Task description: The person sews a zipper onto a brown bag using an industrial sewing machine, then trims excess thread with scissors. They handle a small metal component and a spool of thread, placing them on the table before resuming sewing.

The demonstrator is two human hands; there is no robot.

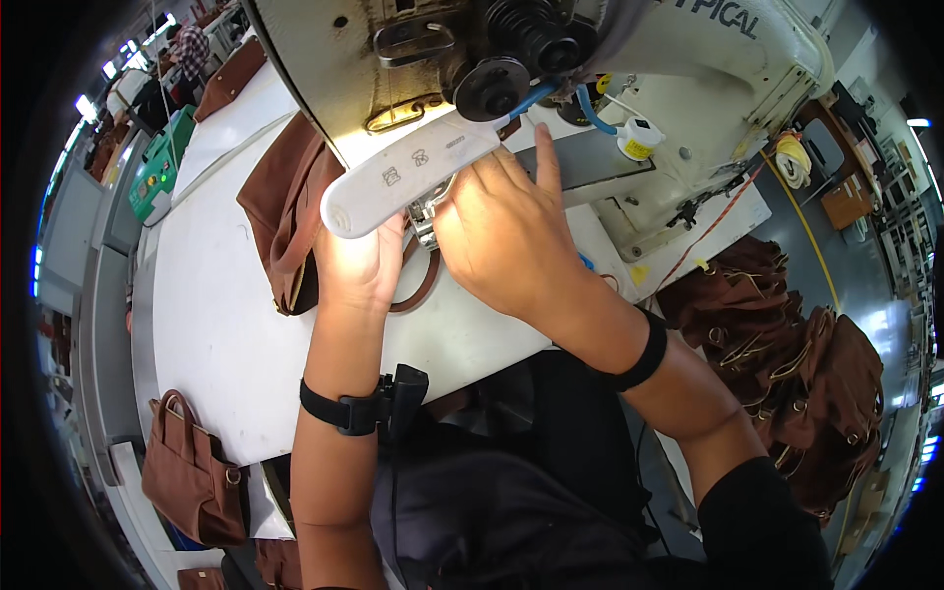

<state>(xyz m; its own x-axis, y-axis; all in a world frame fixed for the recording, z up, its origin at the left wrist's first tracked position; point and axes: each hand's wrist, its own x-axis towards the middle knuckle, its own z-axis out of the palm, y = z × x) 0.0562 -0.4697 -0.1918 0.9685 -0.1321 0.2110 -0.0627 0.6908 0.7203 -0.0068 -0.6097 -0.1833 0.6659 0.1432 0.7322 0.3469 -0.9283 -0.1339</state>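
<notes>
A brown leather bag (pixel 285 206) lies under the head of a sewing machine (pixel 639 93), to the left of the needle area. My left hand (pixel 359 265) is against the bag's right side, brightly lit, its fingers hidden behind a long white lever-like cover (pixel 408 177). Just right of the metal presser parts (pixel 425 218) is my right hand (pixel 506 231), back up. Its fingers stretch forward, the outer one spread apart; some tips are hidden behind the white cover. Below the presser parts curves a thin brown strap (pixel 425 285), between my wrists.
A heap of brown bags (pixel 796 364) is at the right. Another brown handbag (pixel 195 472) stands at the lower left, beside the white table (pixel 226 374). A small white bottle (pixel 639 138) is by the machine arm. A green box (pixel 162 167) sits at the far left.
</notes>
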